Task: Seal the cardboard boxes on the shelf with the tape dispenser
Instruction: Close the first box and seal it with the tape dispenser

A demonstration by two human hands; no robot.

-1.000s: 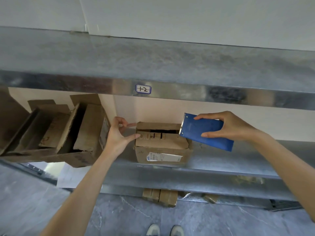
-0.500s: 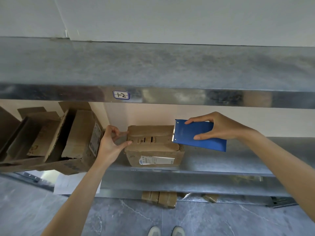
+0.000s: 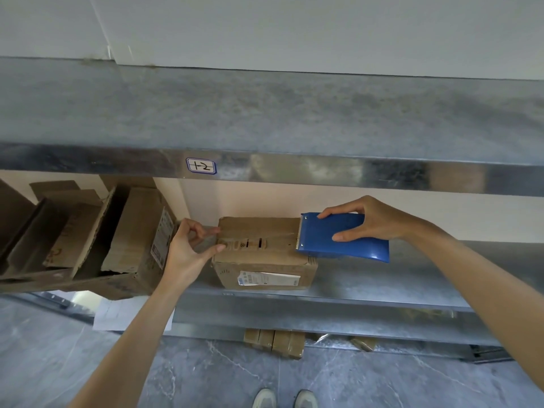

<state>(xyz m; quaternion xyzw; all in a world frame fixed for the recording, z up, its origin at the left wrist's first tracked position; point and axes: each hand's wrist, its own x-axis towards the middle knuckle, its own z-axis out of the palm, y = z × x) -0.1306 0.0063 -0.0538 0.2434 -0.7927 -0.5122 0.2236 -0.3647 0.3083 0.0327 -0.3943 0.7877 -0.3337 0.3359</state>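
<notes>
A grey metal shelf [image 3: 382, 290] runs along a pale wall, and the tier above it carries a handwritten label [image 3: 201, 166] at 11 o'clock from the cardboard box [image 3: 265, 272]. That box sits mid-shelf with its flaps down and a white sticker on its front. My left grip [image 3: 185, 251] pinches the end of the clear tape [image 3: 279, 237] at the box's 9 o'clock edge. My right grip [image 3: 374, 219] is wrapped around the blue tape dispenser [image 3: 344, 237], its toothed edge at the box top's 3 o'clock end. Open cartons [image 3: 132, 231] lean at 9 o'clock, and my shoes [image 3: 285, 399] show at 6 o'clock.
</notes>
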